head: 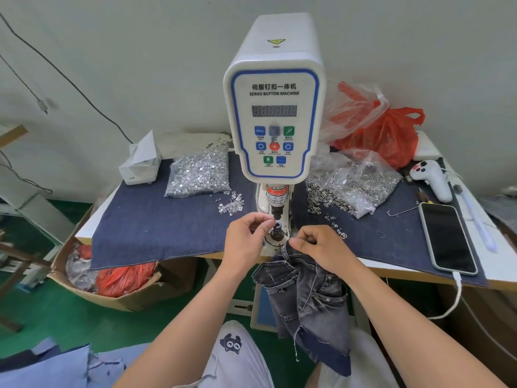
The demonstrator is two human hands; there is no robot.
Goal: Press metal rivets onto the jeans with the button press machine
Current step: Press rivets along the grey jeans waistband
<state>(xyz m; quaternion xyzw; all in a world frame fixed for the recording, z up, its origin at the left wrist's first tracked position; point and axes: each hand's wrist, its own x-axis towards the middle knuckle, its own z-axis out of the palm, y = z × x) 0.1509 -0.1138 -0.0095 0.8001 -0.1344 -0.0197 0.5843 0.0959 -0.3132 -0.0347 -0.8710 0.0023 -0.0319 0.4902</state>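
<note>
A smooth white plastic button press machine (275, 107) with a blue-edged control panel is seen standing on a table draped in dark blue denim cloth (156, 219). The left hand (246, 236) is curled beside the small black spring-ringed lower die (277, 229), thumb and forefinger pinched at something too small to be made out. A crumpled pair of faded grey-black jeans (305, 292) is gripped at its upper edge by the right hand (321, 247) and hangs below the table's front. Clear crinkled bags of shiny silver rivets (198, 172) and dark ring-shaped caps (352, 186) are set either side.
</note>
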